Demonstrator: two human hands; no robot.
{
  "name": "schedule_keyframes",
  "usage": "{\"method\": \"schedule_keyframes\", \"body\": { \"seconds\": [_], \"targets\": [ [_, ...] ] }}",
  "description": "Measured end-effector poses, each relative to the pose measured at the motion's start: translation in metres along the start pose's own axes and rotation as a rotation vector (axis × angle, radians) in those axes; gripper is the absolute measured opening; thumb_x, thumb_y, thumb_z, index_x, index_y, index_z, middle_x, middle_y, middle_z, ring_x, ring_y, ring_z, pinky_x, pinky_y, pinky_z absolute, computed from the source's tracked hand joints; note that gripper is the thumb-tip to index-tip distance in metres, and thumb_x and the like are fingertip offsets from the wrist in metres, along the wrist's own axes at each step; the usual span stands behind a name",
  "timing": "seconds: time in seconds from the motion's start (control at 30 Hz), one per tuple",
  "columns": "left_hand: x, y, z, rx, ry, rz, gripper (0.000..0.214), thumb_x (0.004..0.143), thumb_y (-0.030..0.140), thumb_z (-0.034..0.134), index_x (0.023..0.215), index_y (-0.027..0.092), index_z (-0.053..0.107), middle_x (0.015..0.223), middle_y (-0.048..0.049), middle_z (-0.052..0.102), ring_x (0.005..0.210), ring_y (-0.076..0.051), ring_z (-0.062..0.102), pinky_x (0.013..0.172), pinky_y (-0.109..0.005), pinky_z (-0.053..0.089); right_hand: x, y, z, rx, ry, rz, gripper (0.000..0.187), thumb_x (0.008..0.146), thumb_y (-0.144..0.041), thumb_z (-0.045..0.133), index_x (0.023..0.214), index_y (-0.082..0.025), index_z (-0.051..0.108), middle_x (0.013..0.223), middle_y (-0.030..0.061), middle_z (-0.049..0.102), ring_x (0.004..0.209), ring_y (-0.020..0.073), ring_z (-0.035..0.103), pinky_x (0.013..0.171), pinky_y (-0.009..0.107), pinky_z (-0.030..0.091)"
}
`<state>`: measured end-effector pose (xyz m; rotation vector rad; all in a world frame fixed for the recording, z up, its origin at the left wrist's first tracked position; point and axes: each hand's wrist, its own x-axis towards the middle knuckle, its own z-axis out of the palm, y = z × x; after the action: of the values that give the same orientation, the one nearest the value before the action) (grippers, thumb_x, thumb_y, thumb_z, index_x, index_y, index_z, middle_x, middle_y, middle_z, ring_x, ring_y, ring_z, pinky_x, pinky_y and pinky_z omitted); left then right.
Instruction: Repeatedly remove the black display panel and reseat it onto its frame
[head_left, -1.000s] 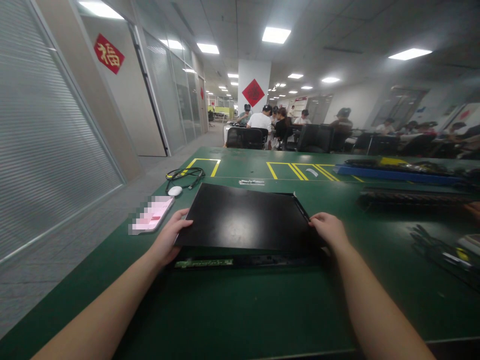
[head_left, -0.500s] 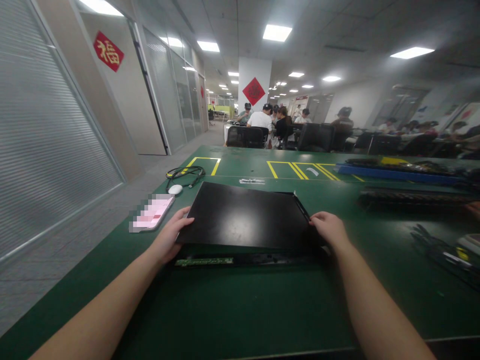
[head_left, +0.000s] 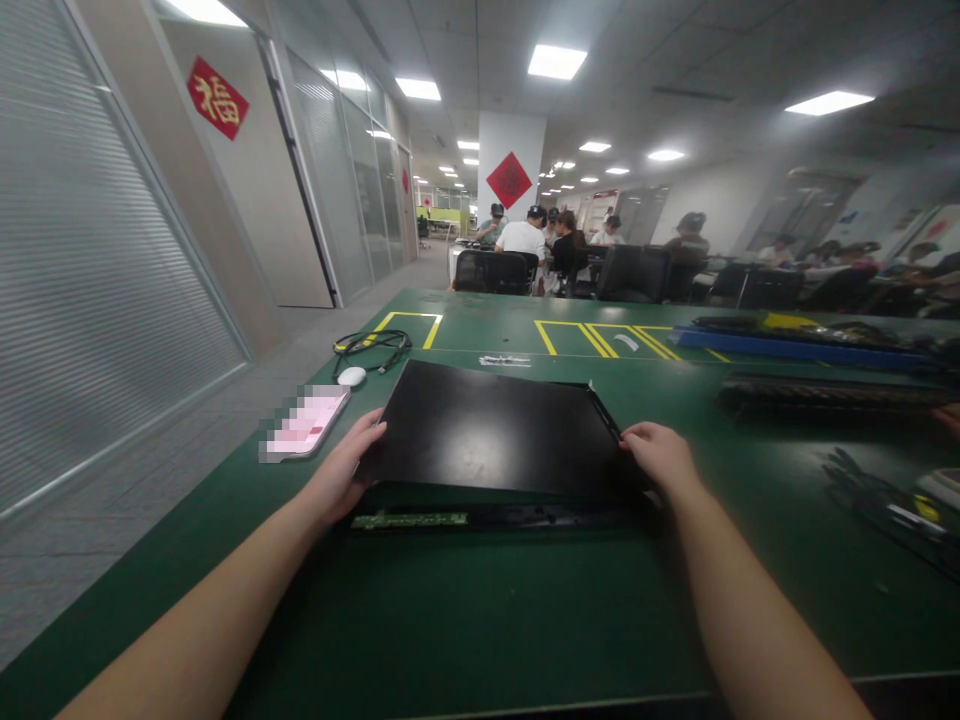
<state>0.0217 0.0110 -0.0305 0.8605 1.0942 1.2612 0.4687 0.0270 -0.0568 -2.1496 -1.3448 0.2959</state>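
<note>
A flat black panel point(head_left: 491, 430) lies over a low chassis on the green table point(head_left: 480, 620). Its near edge sits a little above a strip of green circuit board point(head_left: 409, 520). My left hand point(head_left: 339, 478) grips the panel's left edge, thumb on top. My right hand point(head_left: 660, 457) is closed on the panel's right near corner. Both forearms reach in from the bottom of the view.
A phone point(head_left: 304, 424), a white mouse point(head_left: 351, 376) and a coiled black cable point(head_left: 373, 346) lie at the left. Black trays point(head_left: 825, 395), a blue strip point(head_left: 795, 350) and tools point(head_left: 885, 505) sit to the right. Seated people point(head_left: 525, 240) fill the background. Yellow outlines point(head_left: 600, 340) mark the table.
The panel's near edge has sunk slightly toward the chassis. Both hands stay on its sides.
</note>
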Motion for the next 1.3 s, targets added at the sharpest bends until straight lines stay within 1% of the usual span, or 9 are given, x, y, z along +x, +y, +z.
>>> {"method": "schedule_keyframes", "body": {
  "seconds": [0.17,0.4,0.6,0.83,0.93,1.13,1.3],
  "targets": [
    [0.0034,-0.0008,-0.003,-0.012,0.016,-0.014,0.052,0.072,0.021,0.073,0.124,0.022,0.065,0.11,-0.0049,0.074,0.09,-0.021,0.072,0.061,-0.023,0.054,-0.0007,-0.0001,-0.0003,0.014,-0.008,0.004,0.022,0.076,-0.029,0.059,0.086,-0.022,0.077,0.085,0.0049,0.077,0.084,0.0217,0.068,0.068,0.029,0.043],
    [0.0013,0.0004,0.0001,-0.031,0.034,-0.01,0.05,0.065,0.019,0.074,0.115,0.02,0.068,0.097,-0.0036,0.075,0.081,-0.021,0.072,0.06,-0.024,0.054,-0.0008,-0.0018,-0.0012,0.0,-0.011,0.006,0.021,0.076,-0.03,0.058,0.085,-0.022,0.076,0.086,0.0057,0.077,0.085,0.0221,0.067,0.069,0.029,0.043],
    [0.0001,0.0029,0.0031,-0.049,0.06,-0.013,0.048,0.062,0.017,0.072,0.11,0.019,0.068,0.087,-0.0022,0.075,0.077,-0.022,0.072,0.059,-0.024,0.053,-0.0007,-0.0018,-0.0016,0.026,-0.024,0.016,0.021,0.076,-0.029,0.058,0.085,-0.022,0.076,0.087,0.0058,0.077,0.086,0.0221,0.068,0.07,0.029,0.044],
    [-0.002,0.0047,0.0054,-0.061,0.084,-0.029,0.052,0.061,0.014,0.068,0.113,0.016,0.065,0.082,-0.0015,0.075,0.072,-0.021,0.071,0.058,-0.024,0.052,-0.0023,-0.0027,-0.0022,0.017,-0.012,0.015,0.022,0.077,-0.029,0.058,0.086,-0.022,0.076,0.084,0.0049,0.077,0.086,0.0218,0.069,0.069,0.029,0.044],
    [-0.003,0.0048,0.0054,-0.06,0.086,-0.038,0.051,0.062,0.015,0.066,0.113,0.017,0.064,0.082,-0.0018,0.075,0.073,-0.021,0.071,0.058,-0.024,0.052,-0.0027,-0.0022,-0.0019,0.021,-0.013,0.001,0.022,0.076,-0.029,0.058,0.086,-0.022,0.076,0.083,0.0049,0.077,0.084,0.0216,0.069,0.067,0.028,0.044],
    [-0.002,0.0043,0.003,-0.023,0.063,-0.009,0.05,0.063,0.017,0.07,0.112,0.017,0.065,0.09,-0.0045,0.076,0.086,-0.025,0.072,0.062,-0.025,0.053,-0.0033,-0.0025,-0.0017,0.042,-0.009,0.009,0.022,0.077,-0.029,0.059,0.087,-0.022,0.077,0.082,0.0053,0.077,0.081,0.0216,0.07,0.066,0.028,0.045],
    [-0.0019,0.0039,0.0024,0.006,0.041,-0.01,0.049,0.065,0.021,0.073,0.113,0.019,0.067,0.096,-0.0057,0.076,0.091,-0.025,0.072,0.063,-0.025,0.054,-0.0037,-0.0028,-0.0018,0.019,-0.012,0.004,0.023,0.078,-0.03,0.057,0.087,-0.022,0.077,0.085,0.0058,0.077,0.082,0.0213,0.069,0.067,0.028,0.045]
  ]
}}
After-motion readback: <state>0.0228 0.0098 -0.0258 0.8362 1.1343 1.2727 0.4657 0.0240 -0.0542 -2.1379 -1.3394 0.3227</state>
